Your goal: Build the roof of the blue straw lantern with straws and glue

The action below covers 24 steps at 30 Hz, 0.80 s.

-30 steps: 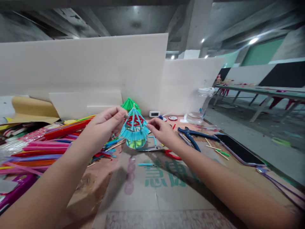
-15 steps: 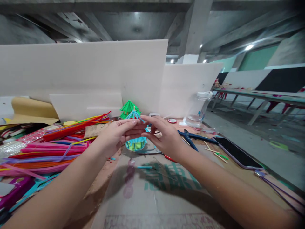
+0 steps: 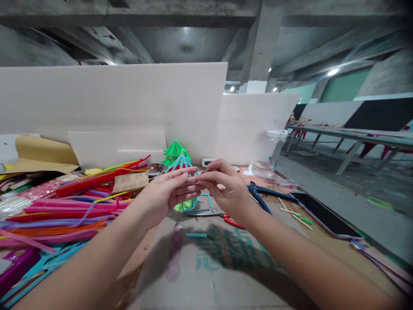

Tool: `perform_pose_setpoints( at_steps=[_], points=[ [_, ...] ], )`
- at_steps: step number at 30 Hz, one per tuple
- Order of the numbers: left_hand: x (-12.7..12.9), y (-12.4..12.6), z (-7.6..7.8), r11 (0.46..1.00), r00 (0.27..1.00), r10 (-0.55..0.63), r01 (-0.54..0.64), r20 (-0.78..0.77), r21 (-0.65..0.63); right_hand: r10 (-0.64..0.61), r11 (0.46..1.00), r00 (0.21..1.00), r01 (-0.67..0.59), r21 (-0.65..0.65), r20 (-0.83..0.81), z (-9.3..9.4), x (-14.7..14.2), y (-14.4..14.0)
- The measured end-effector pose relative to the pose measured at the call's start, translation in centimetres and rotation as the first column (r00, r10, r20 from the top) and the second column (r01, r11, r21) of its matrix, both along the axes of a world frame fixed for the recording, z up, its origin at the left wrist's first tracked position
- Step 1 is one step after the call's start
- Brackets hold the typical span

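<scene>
Cardboard desk, straws heaped at left, and both hands meet over the blue straw pavilion (image 3: 182,165): left hand (image 3: 163,193) and right hand (image 3: 227,187) pinch its roof together, fingertips closed on it, where too hard a squeeze could buckle those thin ribs.

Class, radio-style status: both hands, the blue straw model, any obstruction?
Left hand and right hand pinching blue straw model. Model mostly hidden by fingers. Blue pliers beside right hand, clear.
</scene>
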State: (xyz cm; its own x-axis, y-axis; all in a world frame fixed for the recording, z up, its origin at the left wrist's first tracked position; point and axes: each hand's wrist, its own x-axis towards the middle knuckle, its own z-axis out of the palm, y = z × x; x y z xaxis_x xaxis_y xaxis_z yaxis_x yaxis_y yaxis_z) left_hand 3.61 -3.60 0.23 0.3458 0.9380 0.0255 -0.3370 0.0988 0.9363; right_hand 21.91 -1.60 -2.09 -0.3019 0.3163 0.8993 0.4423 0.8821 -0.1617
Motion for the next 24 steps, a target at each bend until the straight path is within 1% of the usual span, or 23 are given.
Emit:
perform_pose_setpoints(
  at_steps=[2, 4, 7, 10, 14, 16, 18, 21, 24],
  points=[
    [0.1, 0.0, 0.1, 1.000, 0.999, 0.027, -0.026, 0.031, -0.006, -0.006, 1.000, 0.997, 0.005, 0.002, 0.073, -0.2, -0.1, 0.1],
    [0.2, 0.0, 0.0, 1.000, 0.997, 0.028, -0.028, 0.071, 0.002, -0.009, 1.000, 0.989, 0.006, 0.025, 0.147, -0.3, -0.3, 0.1],
    [0.3, 0.2, -0.4, 0.999, 0.995, 0.026, -0.028, 0.096, 0.021, 0.027, 0.999, 0.978, -0.036, 0.039, 0.209, -0.5, -0.5, 0.0],
    [0.2, 0.3, -0.6, 0.999, 0.998, -0.007, 0.004, 0.069, 0.047, 0.040, 0.999, 0.981, -0.040, -0.003, 0.190, -0.5, -0.7, -0.2],
    [0.1, 0.2, -0.5, 0.999, 0.999, -0.023, 0.021, 0.041, 0.047, 0.084, 0.990, 0.992, -0.071, -0.125, 0.099, -0.3, -0.7, 0.0],
    [0.0, 0.3, -0.5, 0.999, 0.999, -0.039, 0.038, 0.035, 0.036, 0.069, 0.981, 0.997, -0.063, -0.183, 0.027, 0.0, -0.6, 0.1],
    [-0.2, 0.4, -0.6, 0.997, 0.998, -0.067, 0.067, 0.005, 0.048, 0.028, 0.974, 0.999, -0.034, -0.223, -0.029, 0.4, -0.4, 0.2],
    [-0.3, 0.7, -1.2, 0.986, 0.984, -0.125, 0.138, -0.127, 0.095, -0.011, 0.978, 0.998, 0.000, -0.208, -0.054, 0.9, -0.1, 0.0],
    [-0.2, 1.0, -2.0, 0.969, 0.959, -0.159, 0.196, -0.234, 0.147, -0.003, 0.995, 1.000, 0.004, -0.097, 0.012, 0.7, -0.1, -0.1]
  ],
)
